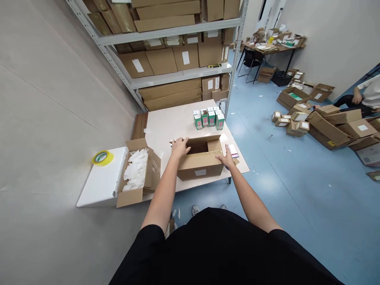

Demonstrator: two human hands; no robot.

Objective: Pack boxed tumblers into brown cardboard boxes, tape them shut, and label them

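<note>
In front of me on the table stands a brown cardboard box [204, 170] with its top partly open and a white label on the near side. My left hand [179, 148] is hooked over the box's left top edge, fingers curled toward the opening. At the right end, my right hand [227, 158] grips the corner with the thumb on the near flap and the other fingers down the side. The inside of the box is dark. Just behind it are several small green-and-white boxes [211, 117], and a phone [232, 150] lies beside my right hand.
At the left, an open carton [154, 166] holds white paper packets beside a white box [103, 178] bearing a yellow tape roll [102, 157]. Metal shelving [178, 77] with cartons stands behind the table [169, 118]. Cartons [329, 126] and a seated person [368, 95] are at right.
</note>
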